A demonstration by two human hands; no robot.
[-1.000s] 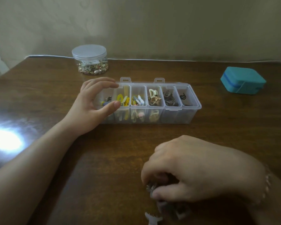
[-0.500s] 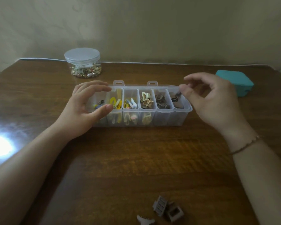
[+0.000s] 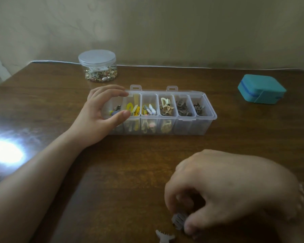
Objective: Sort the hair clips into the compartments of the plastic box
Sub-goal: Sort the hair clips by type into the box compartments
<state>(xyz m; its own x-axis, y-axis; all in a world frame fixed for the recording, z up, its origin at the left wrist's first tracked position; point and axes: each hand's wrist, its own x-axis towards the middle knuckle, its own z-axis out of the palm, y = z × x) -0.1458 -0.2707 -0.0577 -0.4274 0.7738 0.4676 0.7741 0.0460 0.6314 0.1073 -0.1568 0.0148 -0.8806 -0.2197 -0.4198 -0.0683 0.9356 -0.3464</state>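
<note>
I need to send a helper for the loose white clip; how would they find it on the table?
Start at the wooden table and look to its near edge, in front of the clear plastic box. The white clip lies just left of the right hand. It is pale, toothed and untouched, while the grey clip beside it is under that hand's fingers.

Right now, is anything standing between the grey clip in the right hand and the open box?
Nothing visible: bare table lies between the grey clip, pinched by the right hand, and the plastic box. The left hand grips only the box's left end.
</note>
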